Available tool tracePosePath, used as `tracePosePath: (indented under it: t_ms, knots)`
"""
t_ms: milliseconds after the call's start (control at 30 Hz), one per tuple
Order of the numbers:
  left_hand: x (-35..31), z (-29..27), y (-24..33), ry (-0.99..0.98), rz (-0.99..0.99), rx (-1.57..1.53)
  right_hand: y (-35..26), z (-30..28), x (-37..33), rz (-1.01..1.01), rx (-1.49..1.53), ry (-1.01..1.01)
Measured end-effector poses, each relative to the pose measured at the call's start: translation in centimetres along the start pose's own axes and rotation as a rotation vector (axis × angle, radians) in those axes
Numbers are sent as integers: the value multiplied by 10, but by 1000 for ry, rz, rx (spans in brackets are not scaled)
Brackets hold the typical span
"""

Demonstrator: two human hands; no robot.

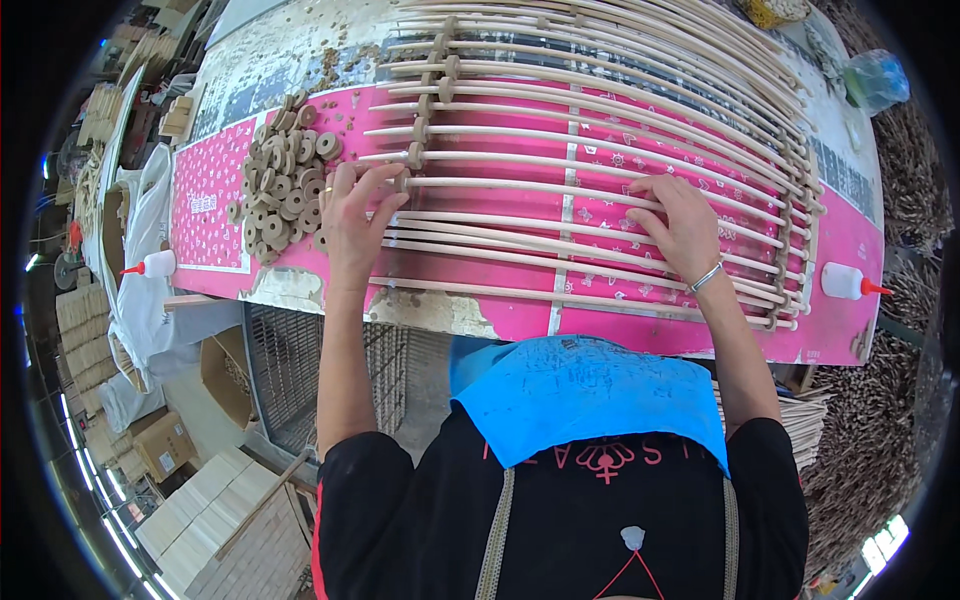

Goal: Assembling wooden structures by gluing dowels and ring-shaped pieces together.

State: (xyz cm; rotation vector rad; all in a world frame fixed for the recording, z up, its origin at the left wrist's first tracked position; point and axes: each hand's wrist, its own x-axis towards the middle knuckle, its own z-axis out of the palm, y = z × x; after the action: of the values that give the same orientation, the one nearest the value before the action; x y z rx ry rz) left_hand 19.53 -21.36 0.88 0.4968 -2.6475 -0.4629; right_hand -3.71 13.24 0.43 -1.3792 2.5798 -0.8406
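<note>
My left hand point(352, 215) is closed at the left end of a pale wooden rod point(520, 187), its fingertips on a small round brown disc point(402, 180) with a hole. My right hand point(682, 228) pinches the same rod farther along, thumb and fingers close together. Beyond this rod, many similar rods lie side by side, and discs point(446, 88) sit on their left ends. More discs point(782, 255) line the right ends. Several bare rods point(480, 262) lie nearer me. Just left of my left hand is a heap of loose discs point(275, 190).
Pink patterned sheeting point(210, 205) covers the table. White squeeze bottles with red tips stand or lie at the left point(155, 265) and right point(845, 281). A clear bluish plastic bag point(877, 82) is at the far right. Below left are a wire crate point(285, 350) and a cardboard box point(166, 446).
</note>
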Motion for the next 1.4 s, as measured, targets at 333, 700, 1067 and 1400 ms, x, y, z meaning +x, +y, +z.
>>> tracePosePath:
  t_ms: [333,700,1067,1400]
  knots:
    - [-1,7,0,-6,-4,-14,5,7,-1,-115,-193,40]
    - [-3,0,-8,87,15,-14,-3,6,-2,-102,-209,103]
    - [-55,-54,-48,85,-275,71,-15,-9,-26,-110,14,-36]
    - [-47,-38,-40,-10,-156,461,-7,-2,-23,-136,-1,-103]
